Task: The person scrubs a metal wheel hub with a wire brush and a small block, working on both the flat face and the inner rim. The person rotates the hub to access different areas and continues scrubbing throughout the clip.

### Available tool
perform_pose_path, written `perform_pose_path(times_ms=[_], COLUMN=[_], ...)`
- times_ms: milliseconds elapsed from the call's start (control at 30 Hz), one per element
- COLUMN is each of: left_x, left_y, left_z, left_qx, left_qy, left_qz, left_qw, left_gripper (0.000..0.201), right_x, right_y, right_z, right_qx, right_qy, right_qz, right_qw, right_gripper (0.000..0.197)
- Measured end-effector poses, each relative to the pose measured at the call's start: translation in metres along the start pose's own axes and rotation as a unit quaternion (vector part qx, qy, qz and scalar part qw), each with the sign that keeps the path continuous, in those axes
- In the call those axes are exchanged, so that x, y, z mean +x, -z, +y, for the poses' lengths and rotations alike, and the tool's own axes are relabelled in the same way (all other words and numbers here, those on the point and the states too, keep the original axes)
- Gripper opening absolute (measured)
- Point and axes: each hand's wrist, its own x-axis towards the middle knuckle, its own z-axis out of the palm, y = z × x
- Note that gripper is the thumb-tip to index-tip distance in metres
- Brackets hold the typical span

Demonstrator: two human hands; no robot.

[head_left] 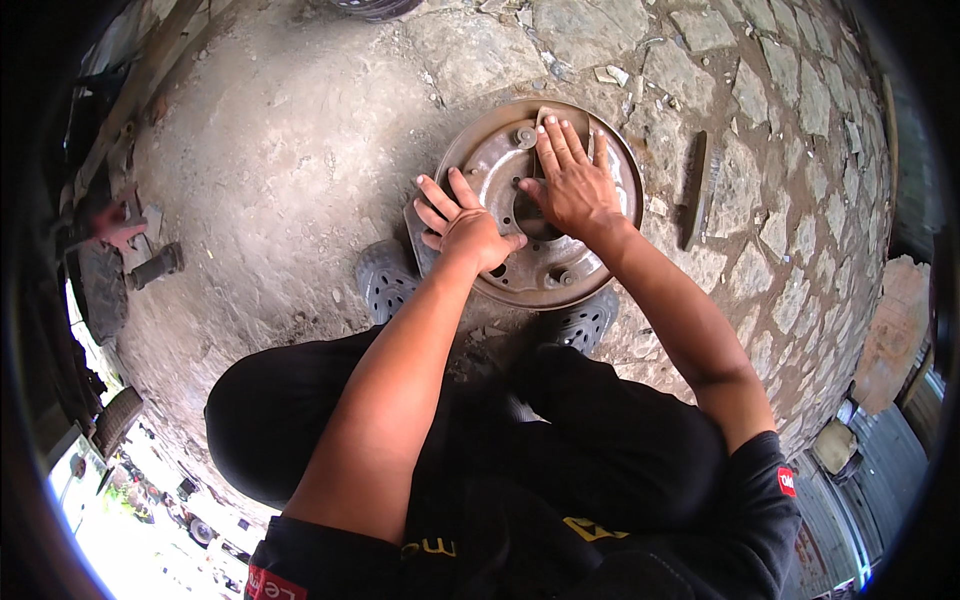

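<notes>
A round, rusty metal brake backing plate [500, 160] with a raised rim, a large centre hole and several smaller holes lies on the ground between my feet. My left hand [468, 232] rests on its left side, fingers spread, some reaching past the rim. My right hand [575, 185] lies flat on the upper right of the plate, fingers stretched out. Under those fingertips is a flat brown piece [548, 114]; its kind I cannot make out. Neither hand is closed around anything. A flat grey edge [417, 238] shows at the plate's left side.
To the right on the stone-paved ground [750, 95] lies a long narrow brush [697, 190]. My grey clogs [385, 280] flank the plate's near side. A dark round object [375, 8] is cut off at the top. Dark and red metal parts [118, 225] stand far left.
</notes>
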Motion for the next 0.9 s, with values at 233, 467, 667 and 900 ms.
perform_pose_path(times_ms=[233, 467, 667, 900], left_x=[0.0, -0.001, 0.0, 0.003], left_y=[0.001, 0.001, 0.0, -0.002], left_z=[0.001, 0.003, 0.001, -0.001], left_qx=[0.015, 0.014, 0.013, 0.002], left_qy=[0.001, 0.006, 0.004, -0.001], left_qz=[-0.011, -0.006, -0.004, 0.002], left_qw=[1.0, 1.0, 1.0, 1.0], left_gripper=[0.146, 0.143, 0.144, 0.143], right_x=[-0.009, -0.014, -0.006, -0.007], right_y=[-0.006, -0.011, 0.0, 0.005], right_z=[0.005, 0.007, 0.003, -0.001], right_qx=[0.018, 0.032, 0.005, 0.001], right_qy=[0.032, 0.041, 0.021, 0.004], right_qz=[0.0, 0.014, -0.018, -0.028], right_qw=[0.999, 0.999, 1.0, 1.0], right_gripper=[0.074, 0.072, 0.071, 0.073])
